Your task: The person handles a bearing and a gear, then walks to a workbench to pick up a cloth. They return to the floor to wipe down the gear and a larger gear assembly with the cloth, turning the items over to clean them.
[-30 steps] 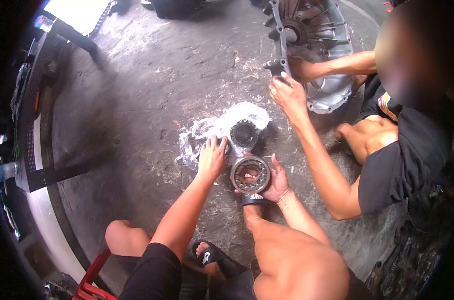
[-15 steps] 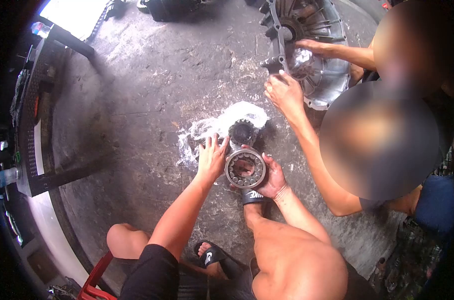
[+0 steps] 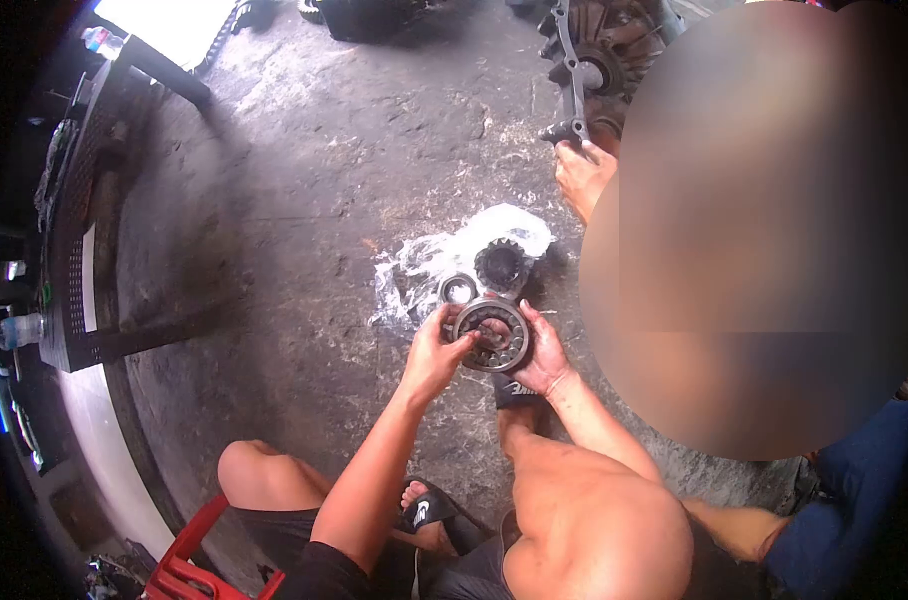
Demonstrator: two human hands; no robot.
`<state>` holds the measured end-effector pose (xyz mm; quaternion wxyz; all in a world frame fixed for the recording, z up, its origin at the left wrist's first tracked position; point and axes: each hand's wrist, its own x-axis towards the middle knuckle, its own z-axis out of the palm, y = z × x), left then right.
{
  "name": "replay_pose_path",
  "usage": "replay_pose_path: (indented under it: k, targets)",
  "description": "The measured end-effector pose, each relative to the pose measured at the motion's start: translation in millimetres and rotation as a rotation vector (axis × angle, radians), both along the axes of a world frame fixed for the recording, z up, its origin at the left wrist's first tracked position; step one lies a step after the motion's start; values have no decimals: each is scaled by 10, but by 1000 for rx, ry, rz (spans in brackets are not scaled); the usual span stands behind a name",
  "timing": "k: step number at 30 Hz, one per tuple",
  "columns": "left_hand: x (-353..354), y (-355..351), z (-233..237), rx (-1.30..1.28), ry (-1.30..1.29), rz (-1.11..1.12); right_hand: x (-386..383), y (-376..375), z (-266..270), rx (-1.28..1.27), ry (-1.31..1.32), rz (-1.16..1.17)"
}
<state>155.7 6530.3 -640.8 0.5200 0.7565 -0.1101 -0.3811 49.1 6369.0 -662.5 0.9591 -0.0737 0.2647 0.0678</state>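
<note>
A roller bearing point(image 3: 519, 344), a metal ring with rollers around its inside, is held up in front of me between both hands. My left hand point(image 3: 438, 356) grips its left side, with the thumb at the inner rollers. On the other side my right hand point(image 3: 541, 358) wraps the bearing's right edge, and part of that palm shows through the hole. Just beyond lie a dark toothed gear point(image 3: 501, 263) and a smaller metal ring point(image 3: 459, 290) on crumpled clear plastic point(image 3: 419, 262).
At the upper right, a co-worker's hand point(image 3: 584, 178) touches a large metal housing point(image 3: 614, 70). A dark perforated metal frame point(image 3: 79, 220) stands at left, with a plastic bottle point(image 3: 19, 331) beside it. A red chair point(image 3: 189, 550) is at lower left.
My left hand has moved from near the gear onto the bearing's left side. The small ring has come into view on the plastic. The co-worker has leaned further in, covering much of the housing.
</note>
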Motion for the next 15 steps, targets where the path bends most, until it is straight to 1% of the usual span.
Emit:
replay_pose_path:
  k: [2,3,6,7,10,11,14,15]
  targets:
    - [-30,77,6,68,-156,-3,0,36,-108,31,13,22]
    - [-65,109,14,100,-158,49,11,68,-144,36,24,28]
    - [-86,237,67,-74,195,180,62,141,-92,45,63,79]
    - [-92,262,85,-127,241,222,76,168,-152,33,44,105]
    - [-42,382,113,-128,486,293,163,205,-149,18,44,192]
    - [-29,418,96,-120,473,279,189,214,-140,12,46,230]
    - [-39,477,71,-128,572,391,252,225,-124,-5,55,330]
    - [-35,486,82,-128,567,407,276,231,-119,-9,61,355]
